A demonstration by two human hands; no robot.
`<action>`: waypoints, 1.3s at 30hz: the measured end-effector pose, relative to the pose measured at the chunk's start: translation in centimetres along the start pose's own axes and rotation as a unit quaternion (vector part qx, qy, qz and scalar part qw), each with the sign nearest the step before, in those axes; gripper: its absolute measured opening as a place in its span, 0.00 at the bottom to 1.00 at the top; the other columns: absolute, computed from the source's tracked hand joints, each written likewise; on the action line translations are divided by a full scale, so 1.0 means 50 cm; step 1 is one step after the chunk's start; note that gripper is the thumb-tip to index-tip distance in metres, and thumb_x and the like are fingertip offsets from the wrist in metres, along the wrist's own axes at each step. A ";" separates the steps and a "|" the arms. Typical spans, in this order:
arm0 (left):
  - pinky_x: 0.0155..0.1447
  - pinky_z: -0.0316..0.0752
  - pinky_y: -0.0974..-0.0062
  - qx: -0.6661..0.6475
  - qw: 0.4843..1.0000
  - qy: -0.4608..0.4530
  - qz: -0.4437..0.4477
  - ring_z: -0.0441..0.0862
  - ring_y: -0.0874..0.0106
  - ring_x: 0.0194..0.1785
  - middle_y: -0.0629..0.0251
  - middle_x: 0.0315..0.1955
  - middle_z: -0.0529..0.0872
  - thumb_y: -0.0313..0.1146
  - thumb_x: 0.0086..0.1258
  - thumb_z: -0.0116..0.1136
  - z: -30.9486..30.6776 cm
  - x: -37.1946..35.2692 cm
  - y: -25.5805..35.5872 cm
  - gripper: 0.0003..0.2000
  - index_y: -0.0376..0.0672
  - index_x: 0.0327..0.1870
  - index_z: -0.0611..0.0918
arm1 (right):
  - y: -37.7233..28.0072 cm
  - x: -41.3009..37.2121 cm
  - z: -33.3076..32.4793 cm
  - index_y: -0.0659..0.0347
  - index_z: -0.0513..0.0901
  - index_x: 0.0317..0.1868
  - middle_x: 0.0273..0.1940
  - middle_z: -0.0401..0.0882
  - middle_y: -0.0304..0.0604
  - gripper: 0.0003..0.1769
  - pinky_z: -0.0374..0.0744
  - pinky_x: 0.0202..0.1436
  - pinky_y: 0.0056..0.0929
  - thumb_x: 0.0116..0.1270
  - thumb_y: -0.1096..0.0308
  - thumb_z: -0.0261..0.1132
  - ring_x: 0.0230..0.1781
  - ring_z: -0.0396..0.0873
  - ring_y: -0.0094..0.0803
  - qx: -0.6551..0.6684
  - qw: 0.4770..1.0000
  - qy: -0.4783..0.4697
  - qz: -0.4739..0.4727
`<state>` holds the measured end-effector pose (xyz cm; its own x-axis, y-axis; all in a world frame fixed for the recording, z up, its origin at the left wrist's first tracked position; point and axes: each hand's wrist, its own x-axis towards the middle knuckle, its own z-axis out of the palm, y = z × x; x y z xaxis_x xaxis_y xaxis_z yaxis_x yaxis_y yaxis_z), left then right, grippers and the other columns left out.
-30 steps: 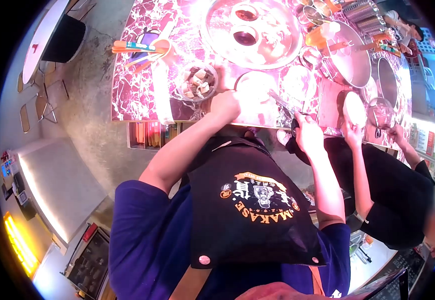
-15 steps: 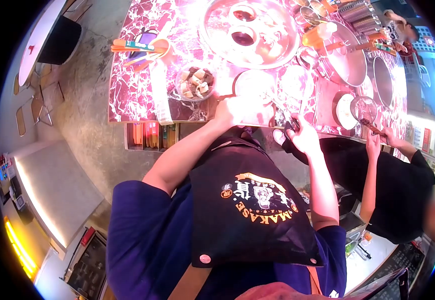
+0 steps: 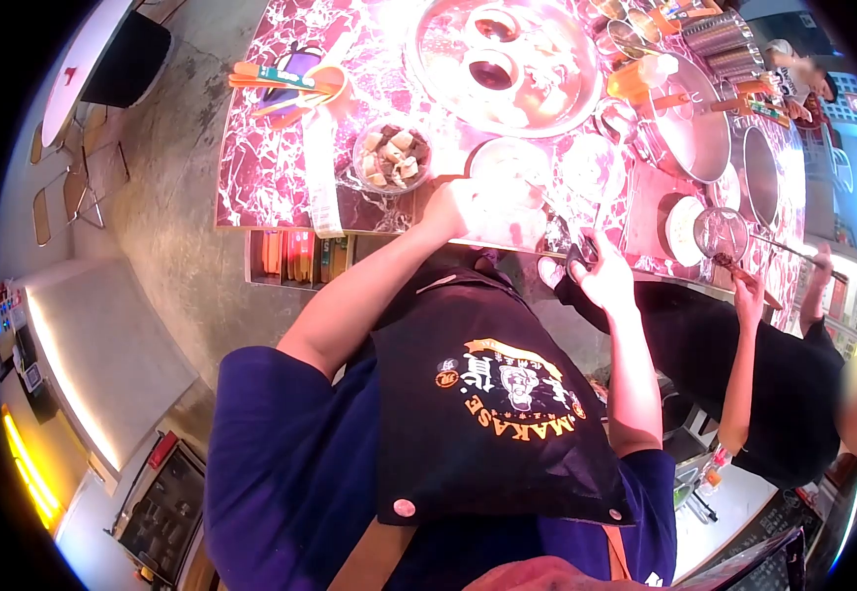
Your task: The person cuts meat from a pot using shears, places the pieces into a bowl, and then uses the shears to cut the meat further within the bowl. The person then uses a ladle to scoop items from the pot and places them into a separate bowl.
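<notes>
My right hand is closed round the dark handles of a pair of scissors. Their blades point up and left toward a pale round bowl by the table's near edge. My left hand is beside that bowl, on its near left side. Glare washes out its fingers and whatever lies at them, so I cannot make out its grip. Left of it stands a clear bowl of brown and pale food chunks.
A large metal tray holds cups of dark sauce. Metal pots stand at the right. A cup with orange-handled utensils is at the left. A co-worker in black holds a mesh strainer close on my right.
The view has shifted slightly, moving the table things a little to the right. The co-worker's far hand has moved outward along a thin handle. My hands stay nearly in place.
</notes>
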<state>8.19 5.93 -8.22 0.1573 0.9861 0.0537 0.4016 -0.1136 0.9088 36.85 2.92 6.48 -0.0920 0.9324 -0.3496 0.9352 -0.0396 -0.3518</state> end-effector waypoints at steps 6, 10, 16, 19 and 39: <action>0.40 0.79 0.61 0.002 0.999 0.016 0.034 0.86 0.52 0.35 0.49 0.32 0.88 0.28 0.64 0.57 -0.009 0.004 0.012 0.14 0.44 0.48 0.88 | 0.041 0.061 0.084 0.53 0.76 0.67 0.56 0.84 0.54 0.31 0.79 0.62 0.45 0.62 0.68 0.70 0.57 0.82 0.53 0.064 0.996 0.041 -0.054; 0.41 0.80 0.61 -0.061 0.998 0.003 -0.002 0.87 0.54 0.35 0.49 0.33 0.88 0.28 0.66 0.58 -0.034 0.030 0.006 0.12 0.41 0.48 0.88 | 0.069 0.028 0.065 0.58 0.77 0.66 0.52 0.86 0.55 0.28 0.81 0.59 0.39 0.63 0.77 0.67 0.54 0.85 0.50 0.017 0.999 0.009 -0.045; 0.51 0.82 0.70 -0.402 0.889 -0.092 -0.199 0.87 0.68 0.46 0.58 0.44 0.89 0.24 0.72 0.55 -0.034 0.096 0.050 0.13 0.31 0.54 0.83 | 0.063 -0.024 -0.050 0.60 0.74 0.67 0.58 0.82 0.57 0.36 0.78 0.64 0.42 0.58 0.63 0.72 0.59 0.81 0.52 0.052 0.998 0.025 0.020; 0.46 0.84 0.72 -0.369 0.897 -0.197 -0.144 0.88 0.69 0.45 0.57 0.44 0.88 0.24 0.75 0.53 -0.020 0.153 0.138 0.13 0.31 0.56 0.81 | 0.082 -0.012 -0.088 0.59 0.74 0.63 0.51 0.83 0.56 0.33 0.80 0.57 0.43 0.57 0.63 0.72 0.51 0.83 0.50 0.014 0.996 0.082 -0.009; 0.19 0.49 0.85 -0.440 0.709 -0.216 -0.507 0.57 0.86 0.16 0.80 0.16 0.64 0.30 0.76 0.52 0.147 0.255 0.138 0.12 0.49 0.26 0.74 | 0.236 0.068 -0.044 0.56 0.78 0.63 0.48 0.85 0.58 0.28 0.80 0.58 0.45 0.60 0.71 0.68 0.53 0.84 0.54 0.080 0.993 0.088 0.020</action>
<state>19.59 16.80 -4.30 0.5279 0.3566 -0.7708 -0.1826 0.9340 0.3070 48.32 6.43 3.07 0.0190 0.9767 -0.2135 0.8692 -0.1217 -0.4793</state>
